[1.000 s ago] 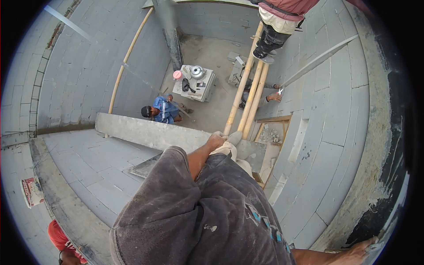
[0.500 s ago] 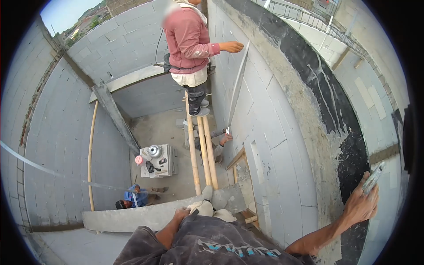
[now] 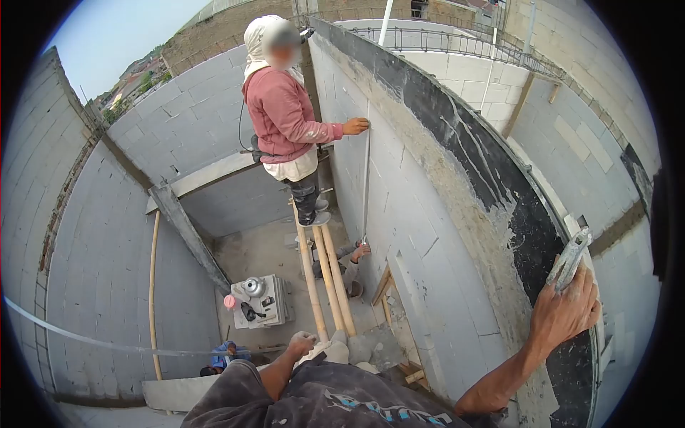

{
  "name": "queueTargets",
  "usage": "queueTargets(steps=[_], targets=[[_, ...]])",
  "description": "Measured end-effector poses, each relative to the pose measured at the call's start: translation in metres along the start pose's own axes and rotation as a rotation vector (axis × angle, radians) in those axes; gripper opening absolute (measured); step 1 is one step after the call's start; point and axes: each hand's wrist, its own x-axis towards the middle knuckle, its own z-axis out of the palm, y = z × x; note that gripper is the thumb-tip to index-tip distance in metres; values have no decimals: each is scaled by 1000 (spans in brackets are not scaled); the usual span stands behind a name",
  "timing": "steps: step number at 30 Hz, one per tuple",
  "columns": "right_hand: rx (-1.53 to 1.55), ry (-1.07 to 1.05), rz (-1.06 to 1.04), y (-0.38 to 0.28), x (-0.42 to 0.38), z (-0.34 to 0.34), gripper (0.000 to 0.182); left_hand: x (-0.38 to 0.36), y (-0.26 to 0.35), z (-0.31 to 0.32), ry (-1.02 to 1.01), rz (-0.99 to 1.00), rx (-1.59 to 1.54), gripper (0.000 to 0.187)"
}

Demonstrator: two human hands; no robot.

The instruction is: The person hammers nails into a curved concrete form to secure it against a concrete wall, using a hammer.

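Right hand (image 3: pixel 564 314), at four o'clock on the wall top (image 3: pixel 499 185), clamps a metal trowel (image 3: pixel 569 259) — stiff, light, mortar-slick; best held by its handle. Left hand (image 3: pixel 301 344) grips the bamboo poles (image 3: pixel 325 278).

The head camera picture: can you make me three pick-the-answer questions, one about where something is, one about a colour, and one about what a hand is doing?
1. Where does the person's right hand rest?
A. on top of the wall
B. on the bamboo poles
C. on the floor

2. What colour is the top of the co-worker standing up on the bamboo poles?
A. green
B. pink
C. yellow

3. What is the co-worker's hand doing?
A. hanging down free
B. holding a long metal strip against the wall
C. carrying a bucket

Answers:
1. A, the right hand lies on the wall top with a metal tool at its fingers.
2. B, the long-sleeved top is pink.
3. B, the metal strip runs straight down from that hand along the block wall.
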Motion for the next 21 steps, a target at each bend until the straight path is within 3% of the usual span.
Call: queueTargets(steps=[3,6,12,15,16,21], targets=[[12,107,-51,7,-1,11,40,-21,24,31,125,-44,124,26],[45,113,-53,6,-1,10,41,-29,31,39,169,33,355,32],[68,132,-75,8,-1,12,46,-14,11,28,265,65,408,38],[60,103,-63,7,0,10,48,-10,15,24,224,1,418,38],[71,123,-70,7,0,10,50,-6,15,21,247,35,554,38],[45,131,-60,7,-1,13,50,16,34,30,197,74,568,42]])
